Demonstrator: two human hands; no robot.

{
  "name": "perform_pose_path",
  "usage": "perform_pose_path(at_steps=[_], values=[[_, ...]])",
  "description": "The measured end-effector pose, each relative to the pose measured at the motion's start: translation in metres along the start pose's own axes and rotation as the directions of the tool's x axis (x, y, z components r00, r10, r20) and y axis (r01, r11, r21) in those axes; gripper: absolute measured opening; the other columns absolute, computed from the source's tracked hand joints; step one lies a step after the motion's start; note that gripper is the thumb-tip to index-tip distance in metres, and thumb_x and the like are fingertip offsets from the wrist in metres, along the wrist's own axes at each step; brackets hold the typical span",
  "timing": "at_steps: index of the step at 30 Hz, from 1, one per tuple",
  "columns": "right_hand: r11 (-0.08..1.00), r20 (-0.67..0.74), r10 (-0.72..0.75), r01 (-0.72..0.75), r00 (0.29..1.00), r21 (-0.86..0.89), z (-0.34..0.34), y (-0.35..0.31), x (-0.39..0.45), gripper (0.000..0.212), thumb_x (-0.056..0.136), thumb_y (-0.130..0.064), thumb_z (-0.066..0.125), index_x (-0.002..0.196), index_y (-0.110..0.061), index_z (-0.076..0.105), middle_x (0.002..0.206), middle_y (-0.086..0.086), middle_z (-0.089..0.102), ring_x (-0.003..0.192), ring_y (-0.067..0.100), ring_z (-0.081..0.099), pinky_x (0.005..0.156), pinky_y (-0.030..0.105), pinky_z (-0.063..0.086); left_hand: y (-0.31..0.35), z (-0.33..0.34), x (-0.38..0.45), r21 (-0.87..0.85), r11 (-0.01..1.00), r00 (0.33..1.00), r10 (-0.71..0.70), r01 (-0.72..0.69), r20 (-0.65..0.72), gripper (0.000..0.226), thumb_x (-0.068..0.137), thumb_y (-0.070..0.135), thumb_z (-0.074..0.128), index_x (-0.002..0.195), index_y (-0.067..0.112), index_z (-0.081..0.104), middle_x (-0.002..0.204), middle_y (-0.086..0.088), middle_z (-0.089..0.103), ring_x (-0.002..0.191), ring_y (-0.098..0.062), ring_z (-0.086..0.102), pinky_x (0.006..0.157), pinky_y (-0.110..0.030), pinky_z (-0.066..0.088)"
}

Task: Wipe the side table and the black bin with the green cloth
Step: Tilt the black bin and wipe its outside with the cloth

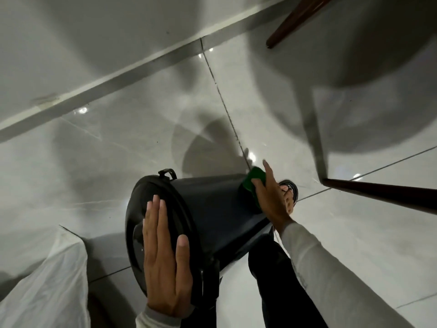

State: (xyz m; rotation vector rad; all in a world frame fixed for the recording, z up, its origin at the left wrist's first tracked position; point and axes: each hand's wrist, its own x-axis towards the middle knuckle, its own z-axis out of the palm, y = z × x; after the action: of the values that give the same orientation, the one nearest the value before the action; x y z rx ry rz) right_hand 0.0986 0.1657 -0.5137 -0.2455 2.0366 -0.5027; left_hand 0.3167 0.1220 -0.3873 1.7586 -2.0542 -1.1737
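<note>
The black bin is tipped over on the tiled floor, its lid end toward me and its base pointing away. My left hand lies flat on the lid, fingers together and stretched out. My right hand presses the green cloth against the bin's base end; only part of the cloth shows past my fingers. Two dark wooden legs of the side table reach in from the right and top right; its top is out of view.
Glossy grey floor tiles spread all around, with a skirting line along the wall at upper left. A white plastic bag lies at lower left. My foot in a sandal and dark trouser leg sit just right of the bin.
</note>
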Motion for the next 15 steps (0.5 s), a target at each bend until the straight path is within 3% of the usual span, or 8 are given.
perform_pose_path(at_steps=[2,4,6,8,11,13,15], values=[[0.995,0.137,-0.103,0.103,0.985,0.006,0.017,-0.03,-0.012,0.068,0.098,-0.033,0.055,0.161,-0.032,0.03,0.146,0.009,0.062,0.132,0.03,0.06,0.11,0.037,0.045,-0.001,-0.002,0.001,-0.015,1.0,1.0,-0.001,0.001,-0.014,0.06,0.103,0.028,0.033,0.157,0.001,0.037,0.168,-0.009,0.035,0.16,-0.015,0.027,0.132,-0.034,0.021],[0.959,0.274,-0.28,0.252,0.92,0.132,0.029,-0.043,-0.047,0.068,0.088,-0.037,0.059,0.154,-0.03,0.046,0.145,-0.004,0.061,0.14,0.022,0.057,0.113,0.031,0.043,-0.005,-0.004,0.004,0.013,1.0,0.998,-0.008,0.009,-0.068,0.056,0.103,0.028,0.035,0.15,0.003,0.048,0.154,-0.002,0.046,0.145,-0.018,0.041,0.125,-0.039,0.031],[0.885,0.352,-0.464,0.412,0.813,0.216,0.027,-0.028,-0.088,0.064,0.085,-0.026,0.064,0.148,-0.029,0.054,0.155,-0.012,0.054,0.147,0.014,0.05,0.122,0.032,0.039,-0.012,-0.006,0.008,0.035,0.997,0.99,-0.066,0.071,-0.124,0.053,0.102,0.031,0.036,0.147,0.008,0.051,0.138,0.001,0.046,0.132,-0.023,0.044,0.118,-0.05,0.037],[0.844,0.382,-0.537,0.489,0.753,0.222,0.018,0.005,-0.114,0.067,0.083,-0.015,0.063,0.148,-0.029,0.052,0.159,-0.009,0.048,0.153,0.018,0.042,0.127,0.031,0.032,-0.016,-0.008,0.009,0.032,0.99,0.986,-0.13,0.134,-0.106,0.059,0.101,0.036,0.036,0.152,0.008,0.047,0.143,-0.01,0.046,0.137,-0.029,0.043,0.12,-0.059,0.037],[0.918,0.246,-0.393,0.363,0.886,0.158,0.009,0.024,-0.092,0.057,0.085,-0.014,0.052,0.139,-0.032,0.054,0.156,0.0,0.05,0.149,0.02,0.045,0.126,0.033,0.032,-0.017,-0.007,0.001,-0.022,0.988,0.987,-0.152,0.151,-0.043,0.068,0.1,0.039,0.033,0.158,0.004,0.034,0.167,-0.015,0.032,0.159,-0.029,0.026,0.129,-0.062,0.023],[0.973,0.099,-0.229,0.225,0.968,0.054,0.018,0.011,-0.044,0.041,0.095,-0.009,0.049,0.131,-0.023,0.061,0.14,0.008,0.063,0.135,0.027,0.057,0.119,0.033,0.039,-0.018,-0.004,0.0,-0.025,0.991,0.991,-0.132,0.131,-0.038,0.067,0.101,0.036,0.03,0.159,0.001,0.031,0.171,-0.01,0.027,0.163,-0.02,0.019,0.131,-0.062,0.019],[0.995,0.14,-0.078,0.085,0.987,-0.044,0.033,-0.021,-0.004,0.035,0.103,-0.014,0.051,0.135,-0.017,0.066,0.138,0.012,0.068,0.13,0.033,0.062,0.113,0.038,0.045,-0.019,-0.004,-0.001,-0.019,0.991,0.99,-0.132,0.132,-0.043,0.066,0.102,0.034,0.028,0.158,0.0,0.032,0.17,-0.006,0.027,0.161,-0.01,0.017,0.131,-0.063,0.018]])
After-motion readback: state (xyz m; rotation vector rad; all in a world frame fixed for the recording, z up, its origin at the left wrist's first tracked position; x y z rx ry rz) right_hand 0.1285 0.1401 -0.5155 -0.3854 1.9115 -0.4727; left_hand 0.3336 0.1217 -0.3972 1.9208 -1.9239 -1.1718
